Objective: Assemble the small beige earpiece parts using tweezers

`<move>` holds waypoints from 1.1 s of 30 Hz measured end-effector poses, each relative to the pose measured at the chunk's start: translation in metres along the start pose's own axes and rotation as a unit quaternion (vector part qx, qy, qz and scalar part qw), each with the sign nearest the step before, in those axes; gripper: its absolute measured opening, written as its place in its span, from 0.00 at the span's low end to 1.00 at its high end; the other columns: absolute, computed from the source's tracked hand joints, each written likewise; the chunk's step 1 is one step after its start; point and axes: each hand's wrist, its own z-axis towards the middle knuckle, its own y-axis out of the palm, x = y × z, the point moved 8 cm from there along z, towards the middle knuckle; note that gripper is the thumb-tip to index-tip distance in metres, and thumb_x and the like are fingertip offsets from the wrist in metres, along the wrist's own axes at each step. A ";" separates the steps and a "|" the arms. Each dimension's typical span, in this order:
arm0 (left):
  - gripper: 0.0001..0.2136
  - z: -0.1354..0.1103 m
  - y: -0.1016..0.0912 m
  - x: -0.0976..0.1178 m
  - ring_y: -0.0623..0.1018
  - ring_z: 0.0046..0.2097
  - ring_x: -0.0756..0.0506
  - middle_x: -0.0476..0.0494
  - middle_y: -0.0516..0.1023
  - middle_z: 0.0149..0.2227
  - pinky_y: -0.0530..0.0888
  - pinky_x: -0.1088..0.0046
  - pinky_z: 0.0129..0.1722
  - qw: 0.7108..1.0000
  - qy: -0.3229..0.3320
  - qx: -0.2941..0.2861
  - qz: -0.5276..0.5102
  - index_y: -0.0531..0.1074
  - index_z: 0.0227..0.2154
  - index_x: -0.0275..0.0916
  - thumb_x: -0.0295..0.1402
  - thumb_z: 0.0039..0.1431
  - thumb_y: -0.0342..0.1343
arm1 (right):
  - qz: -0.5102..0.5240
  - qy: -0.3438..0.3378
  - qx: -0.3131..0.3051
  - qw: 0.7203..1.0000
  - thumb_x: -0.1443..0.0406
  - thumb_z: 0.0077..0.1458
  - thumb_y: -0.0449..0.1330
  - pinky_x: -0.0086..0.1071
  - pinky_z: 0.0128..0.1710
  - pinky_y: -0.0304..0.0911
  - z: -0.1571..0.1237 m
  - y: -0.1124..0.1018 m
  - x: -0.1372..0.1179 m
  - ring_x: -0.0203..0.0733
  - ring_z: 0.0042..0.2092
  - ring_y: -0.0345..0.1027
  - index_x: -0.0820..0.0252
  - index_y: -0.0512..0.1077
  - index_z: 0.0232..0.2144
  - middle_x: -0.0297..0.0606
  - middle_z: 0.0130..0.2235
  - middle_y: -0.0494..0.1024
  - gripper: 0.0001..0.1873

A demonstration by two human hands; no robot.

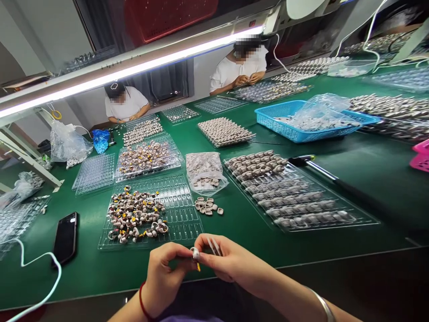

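At the table's front edge, my left hand (169,268) and my right hand (228,259) meet, fingertips pinched on a small whitish earbud part (195,254) with a yellow tab below. Two silvery prongs, which look like tweezers (214,247), stick out between my right fingers. Just beyond my left hand, a clear plastic tray (182,226) carries a heap of similar earbud parts (136,214) with yellow tabs. Several loose beige caps (208,205) lie past my hands, beside a clear bag of such caps (204,170). To the right, another tray (301,201) holds rows of grey-beige pieces.
A phone (66,237) and a white cable (50,257) lie at left. Farther back are filled trays (144,156) and a blue basket (295,134). A black-and-silver rod (321,172) lies at right. Two co-workers (127,105) sit across the green table (90,273), under a lamp.
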 end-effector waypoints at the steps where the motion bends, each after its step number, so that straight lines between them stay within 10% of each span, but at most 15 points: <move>1: 0.05 0.000 -0.001 0.002 0.81 0.30 0.45 0.45 0.83 0.29 0.76 0.74 0.33 1.000 0.010 0.003 0.006 0.80 0.28 0.39 0.23 0.49 0.64 | -0.007 0.001 -0.001 1.000 0.47 0.41 0.69 0.25 0.14 0.35 0.000 0.000 -0.001 0.24 0.16 0.40 0.60 0.65 0.25 0.21 0.18 0.59 0.26; 9: 0.04 -0.002 -0.003 -0.012 0.81 0.29 0.46 0.45 0.84 0.27 0.77 0.76 0.30 0.997 -0.046 0.023 -0.063 0.81 0.26 0.38 0.26 0.45 0.68 | -0.117 -0.077 0.025 0.990 0.51 0.50 0.64 0.29 0.30 0.54 -0.003 -0.002 -0.018 0.36 0.29 0.58 0.61 0.68 0.26 0.31 0.25 0.68 0.18; 33: 0.09 -0.010 -0.006 -0.022 0.81 0.26 0.47 0.45 0.83 0.25 0.78 0.78 0.27 0.986 -0.049 0.046 -0.153 0.80 0.28 0.37 0.35 0.45 0.70 | -0.283 -0.145 0.077 0.945 0.66 0.52 0.53 0.28 0.25 0.52 -0.016 0.010 -0.037 0.35 0.25 0.56 0.60 0.68 0.24 0.31 0.23 0.65 0.07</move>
